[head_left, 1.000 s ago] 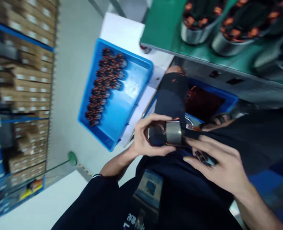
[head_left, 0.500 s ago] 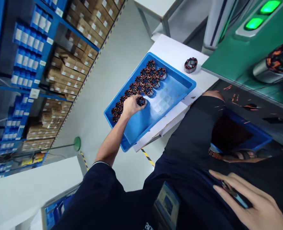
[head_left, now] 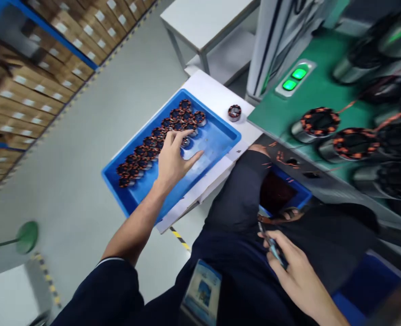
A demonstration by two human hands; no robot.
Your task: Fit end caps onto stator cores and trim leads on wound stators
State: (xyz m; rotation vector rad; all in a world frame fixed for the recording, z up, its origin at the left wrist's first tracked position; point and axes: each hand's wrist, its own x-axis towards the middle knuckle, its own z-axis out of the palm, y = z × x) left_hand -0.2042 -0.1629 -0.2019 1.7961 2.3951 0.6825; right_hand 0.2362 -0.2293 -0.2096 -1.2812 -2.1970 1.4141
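Note:
My left hand hangs over the blue tray, thumb and fingers spread, holding nothing. Under and beyond it, several motor stators with copper windings stand in rows along the tray's far side. My hand hides part of these rows. A single stator sits outside the tray on the white board. Low on the right, above my lap, my right hand is closed around small wire cutters with light blue and dark handles, their tip pointing up and left.
At right, a green-topped bench carries larger stators and two lit green buttons. Below its edge are copper wire scraps and a blue bin. Shelves of cartons line the left.
My left hand has let go of a stator in the tray and opened. My right hand has moved up and left with the cutters. The view has swung right, showing more of the bench.

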